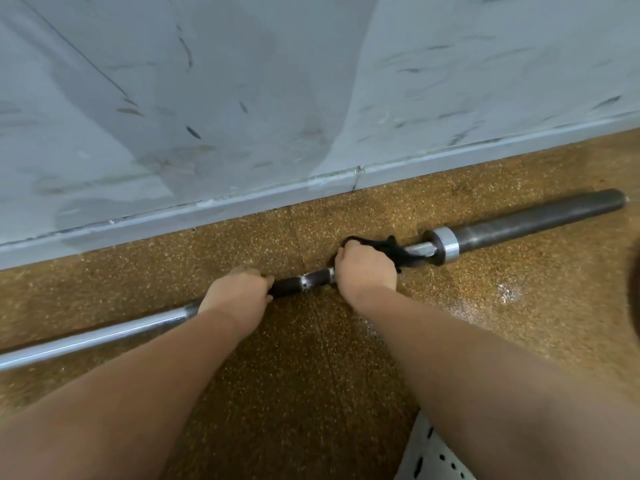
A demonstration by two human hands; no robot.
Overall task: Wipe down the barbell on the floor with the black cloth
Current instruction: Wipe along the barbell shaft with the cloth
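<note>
A long steel barbell (104, 332) lies on the speckled brown floor, running from the lower left up to its dark sleeve at the right. My left hand (239, 289) grips the shaft near its dark knurled part. My right hand (365, 270) is wrapped round the shaft a little further right, holding the black cloth (398, 251) against the bar. The cloth bunches out past my fingers toward the silver collar (445, 249). The shaft under both hands is hidden.
A scuffed pale grey wall (242, 98) with a baseboard (381, 174) runs just behind the bar. Brown floor (311, 375) spreads in front. A white patterned fabric (429, 455) shows at the bottom edge, and a wet shine marks the floor at right.
</note>
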